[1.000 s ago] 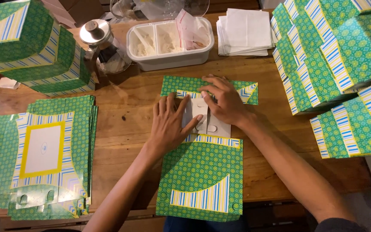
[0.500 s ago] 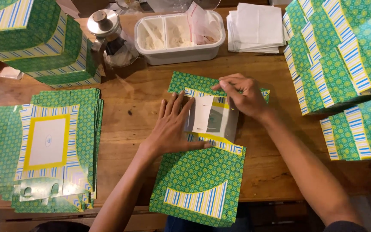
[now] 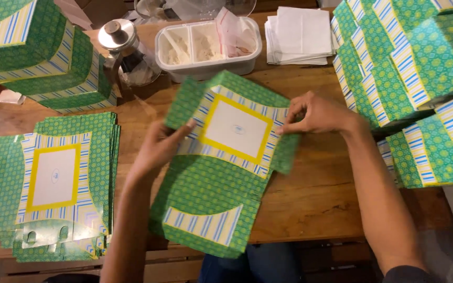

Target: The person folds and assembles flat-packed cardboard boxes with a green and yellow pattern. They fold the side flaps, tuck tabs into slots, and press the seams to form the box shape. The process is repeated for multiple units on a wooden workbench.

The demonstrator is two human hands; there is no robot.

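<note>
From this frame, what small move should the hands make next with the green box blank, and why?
Probably fold the side flaps inward: the left hand and right hand each grip an edge of the box blank, whose window panel is raised but its sides remain unformed.

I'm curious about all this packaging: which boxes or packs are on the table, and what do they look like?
Flat box blank, centre, held by both hands: green, striped, white window.
Stack of flat blanks, left: same pattern.
Folded boxes, right; more top left.
White divided tub, top centre.
</note>
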